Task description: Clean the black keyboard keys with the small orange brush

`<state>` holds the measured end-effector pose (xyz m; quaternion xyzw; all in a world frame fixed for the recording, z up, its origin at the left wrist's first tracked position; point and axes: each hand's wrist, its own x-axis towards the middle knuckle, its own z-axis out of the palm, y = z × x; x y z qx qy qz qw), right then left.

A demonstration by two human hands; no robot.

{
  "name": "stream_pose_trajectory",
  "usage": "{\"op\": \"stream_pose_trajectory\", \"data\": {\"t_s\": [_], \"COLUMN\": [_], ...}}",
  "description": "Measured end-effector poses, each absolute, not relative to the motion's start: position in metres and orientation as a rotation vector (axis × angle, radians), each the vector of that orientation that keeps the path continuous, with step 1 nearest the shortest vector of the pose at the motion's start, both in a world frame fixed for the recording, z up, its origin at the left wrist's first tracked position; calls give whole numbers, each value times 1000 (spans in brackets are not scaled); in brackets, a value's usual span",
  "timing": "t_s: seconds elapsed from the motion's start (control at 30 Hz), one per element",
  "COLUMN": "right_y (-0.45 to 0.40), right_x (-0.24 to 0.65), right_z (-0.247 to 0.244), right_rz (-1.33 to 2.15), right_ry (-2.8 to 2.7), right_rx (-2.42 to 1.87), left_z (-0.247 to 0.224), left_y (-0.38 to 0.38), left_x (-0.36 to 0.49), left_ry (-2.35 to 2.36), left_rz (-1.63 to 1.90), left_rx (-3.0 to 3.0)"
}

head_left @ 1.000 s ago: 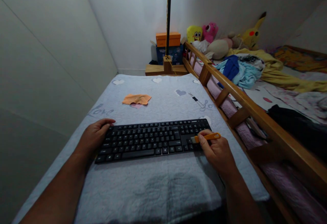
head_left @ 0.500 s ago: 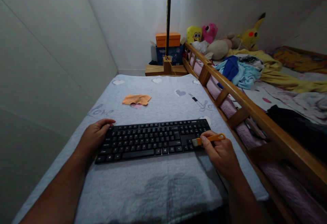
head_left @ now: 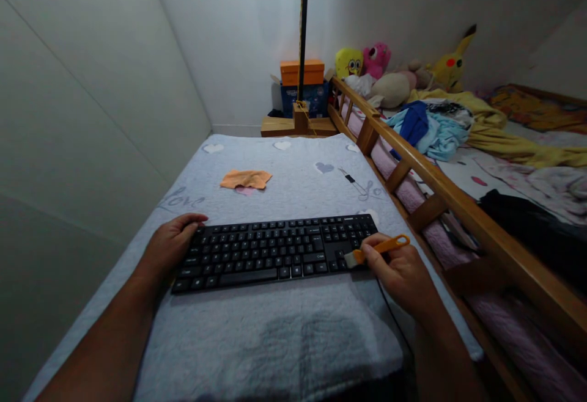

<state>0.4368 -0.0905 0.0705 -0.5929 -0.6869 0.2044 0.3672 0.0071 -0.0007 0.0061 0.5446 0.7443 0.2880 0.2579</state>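
Note:
A black keyboard lies flat across the cloth-covered surface in front of me. My left hand grips its left end, thumb near the upper corner and fingers along the edge. Between the fingers of my right hand is a small brush with an orange handle and pale bristles. The bristle end rests at the arrow keys, near the keyboard's lower right. The handle points up and to the right, and its looped end sticks out past my fingers.
An orange cloth lies beyond the keyboard. Metal tweezers with a black band lie farther right. A wooden bed rail runs along the right side. Boxes and a dark pole stand at the back.
My right hand has shifted slightly right, and the brush's bristle end has moved a little toward me over the arrow keys. My left hand stays in place on the keyboard.

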Motion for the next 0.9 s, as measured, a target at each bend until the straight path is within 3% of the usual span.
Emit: {"op": "stream_pose_trajectory", "data": {"t_s": [0.33,0.9], "right_y": [-47,-45], "right_x": [448,445], "right_z": [67,54], "right_rz": [1146,1088], "right_ry": [-1672,-1711], "right_rx": [-1340,-1377], "left_z": [7,4], "left_y": [-1,1], "left_x": [7,5], "left_ry": [2018,2031], "left_rz": [789,788], "left_rx": [1471,1512]}}
